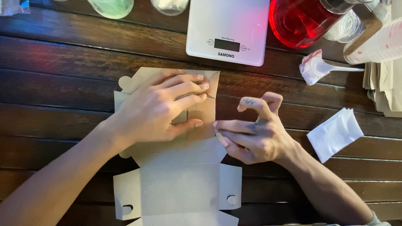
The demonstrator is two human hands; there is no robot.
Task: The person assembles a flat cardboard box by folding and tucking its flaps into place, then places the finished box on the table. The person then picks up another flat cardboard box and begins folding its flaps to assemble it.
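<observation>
dark wooden table (63,62), flat cardboard box (180,184), scale (228,29)
</observation>
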